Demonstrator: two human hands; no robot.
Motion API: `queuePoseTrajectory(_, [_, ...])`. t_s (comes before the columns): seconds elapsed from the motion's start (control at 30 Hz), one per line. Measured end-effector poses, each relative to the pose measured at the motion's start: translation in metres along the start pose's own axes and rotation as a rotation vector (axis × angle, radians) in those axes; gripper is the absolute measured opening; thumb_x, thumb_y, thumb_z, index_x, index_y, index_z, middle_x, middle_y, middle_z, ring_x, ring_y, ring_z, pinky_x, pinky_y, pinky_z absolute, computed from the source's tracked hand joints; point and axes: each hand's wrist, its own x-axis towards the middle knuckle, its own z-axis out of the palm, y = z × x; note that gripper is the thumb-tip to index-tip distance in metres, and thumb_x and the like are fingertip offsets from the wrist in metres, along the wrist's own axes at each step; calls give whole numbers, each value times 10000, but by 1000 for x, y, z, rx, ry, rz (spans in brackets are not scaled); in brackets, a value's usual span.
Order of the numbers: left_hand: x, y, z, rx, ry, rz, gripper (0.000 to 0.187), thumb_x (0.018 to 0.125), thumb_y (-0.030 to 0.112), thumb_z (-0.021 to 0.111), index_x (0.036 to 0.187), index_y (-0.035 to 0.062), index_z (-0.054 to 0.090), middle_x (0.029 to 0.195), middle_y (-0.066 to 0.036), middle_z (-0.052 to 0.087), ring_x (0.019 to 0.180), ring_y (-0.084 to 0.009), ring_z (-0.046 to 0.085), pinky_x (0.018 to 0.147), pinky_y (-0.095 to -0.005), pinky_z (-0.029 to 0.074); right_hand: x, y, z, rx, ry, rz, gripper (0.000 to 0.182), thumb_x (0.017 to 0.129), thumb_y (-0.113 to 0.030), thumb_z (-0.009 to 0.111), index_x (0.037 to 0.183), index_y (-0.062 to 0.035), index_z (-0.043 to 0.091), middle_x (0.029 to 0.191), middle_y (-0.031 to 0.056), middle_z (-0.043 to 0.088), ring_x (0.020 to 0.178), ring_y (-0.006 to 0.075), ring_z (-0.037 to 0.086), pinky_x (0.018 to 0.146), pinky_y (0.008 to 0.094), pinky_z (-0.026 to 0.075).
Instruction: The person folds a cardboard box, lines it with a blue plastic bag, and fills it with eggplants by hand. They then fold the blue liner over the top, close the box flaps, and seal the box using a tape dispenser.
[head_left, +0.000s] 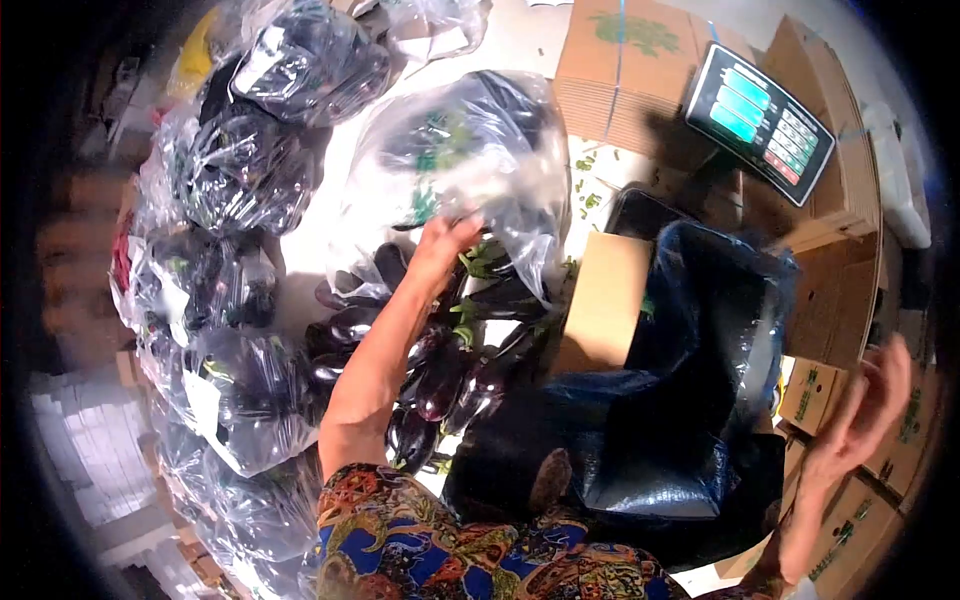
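**Clear plastic, heavy load: a bag of eggplants gripped at its lower edge**

Plastic film, thin and glossy, made up the largest thing in reach: a clear bag [470, 150] ballooning above and beyond the left hand [447, 238], with dark eggplants and green stems showing through it. The left hand's fingers looked curled into the film at the bag's lower edge, apparently pinching it, though blur hid the exact grip. Such film would likely slide and stretch under load, so a bunched handful near the mouth seemed a safer hold than a flat pinch.

Below the fingers and along the forearm lay the loose eggplants [440, 370], purple-black, smooth and firm. Each would probably be fairly heavy and slippery on its skin; the stem end offered the rougher purchase.

Right of the fingers sat a dark blue sack [690, 400], limp and open, with a cardboard flap [605, 300] against it. Beyond that stood a scale [762, 120] on cartons.

Left of the fingers, filled bags [240, 170] were heaped together.

The right hand [870, 410] hung well apart, empty, fingers loosely spread and slightly bent.
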Motion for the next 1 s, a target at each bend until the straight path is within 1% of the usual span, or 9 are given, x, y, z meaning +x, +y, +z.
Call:
queuePoseTrajectory(0.17, [19, 32, 72, -246, -96, 262, 649, 895, 32, 536, 1470, 89, 241, 1197, -128, 604, 1037, -210, 606, 891, -331, 499, 15, -28, 122, -82, -809, -77, 489, 753, -21, 713, 1208, -77, 543, 1348, 156, 457, 1193, 339, 509, 870, 380, 520])
queuePoseTrajectory(0.33, [-2, 21, 69, -40, -255, 333, 505, 921, 64, 540, 1403, 31, 392, 1171, -86, 601, 1055, -164, 575, 921, -327, 470, -3, 1, 274, 8, -843, -282, 947, 638, -58, 779, 1427, -48, 256, 1407, 268, 338, 1249, 454, 406, 1005, 460, 394])
queuePoseTrajectory(0.47, [-8, 12, 41, 296, 40, 487, 409, 879, 0, 521, 1288, 1, 497, 1142, -80, 618, 1029, -144, 574, 910, -272, 439, -8, 18, 352, 210, -757, 155, 503, 822, -65, 581, 1305, -28, 444, 1005, 196, 636, 1005, 340, 613, 880, 405, 483])
queuePoseTrajectory(0.63, [-17, -26, 14, -667, -6, 3, 500, 847, 214, 676, 1286, 88, 470, 1231, -104, 565, 1159, -258, 537, 990, -438, 435, -10, 16, 360, 168, -1072, -155, 162, 850, -46, 507, 934, -82, 642, 822, 126, 665, 725, 259, 657, 647, 345, 520])
queuePoseTrajectory(0.77, [-2, -11, -12, -1199, 20, -10, 564, 971, 463, 424, 1355, 60, 336, 1239, -202, 537, 1129, -322, 544, 1009, -440, 429, -44, 7, 339, 301, -1701, -96, 122, 820, -22, 514, 839, -105, 602, 694, 84, 607, 621, 245, 612, 585, 391, 495])
queuePoseTrajectory(0.8, [-10, 18, -4, -1050, 277, -7, 443, 992, 361, 414, 1275, 20, 404, 1207, -210, 547, 1008, -326, 595, 930, -416, 500, -49, -18, 325, 262, -1743, -161, 96, 827, -19, 513, 825, -81, 586, 649, 79, 573, 592, 256, 589, 571, 403, 486])
queuePoseTrajectory(0.87, [22, -54, -40, -1024, 26, -14, 321, 952, 214, 480, 1192, 4, 512, 1073, -139, 585, 928, -252, 593, 777, -354, 498, -55, -45, 312, 141, -1972, -102, 35, 828, -81, 581, 860, -76, 595, 714, 87, 579, 658, 221, 597, 578, 360, 479])
queuePoseTrajectory(0.93, [28, -90, -57, -1206, -236, -78, 301, 888, 93, 538, 1152, -49, 552, 819, -33, 595, 669, -116, 550, 528, -258, 430, -127, 33, 305, 648, -1381, -560, 135, 809, -80, 593, 943, -70, 608, 848, 108, 596, 766, 273, 607, 653, 373, 492])
queuePoseTrajectory(1.0, [-10, -68, -37, -819, 4, -9, 240, 866, 99, 543, 1066, -31, 574, 736, 5, 526, 610, -70, 475, 511, -212, 384, -122, 26, 292, 309, -1658, -481, 247, 796, -58, 596, 1042, -64, 584, 961, 134, 563, 831, 310, 575, 729, 389, 485])
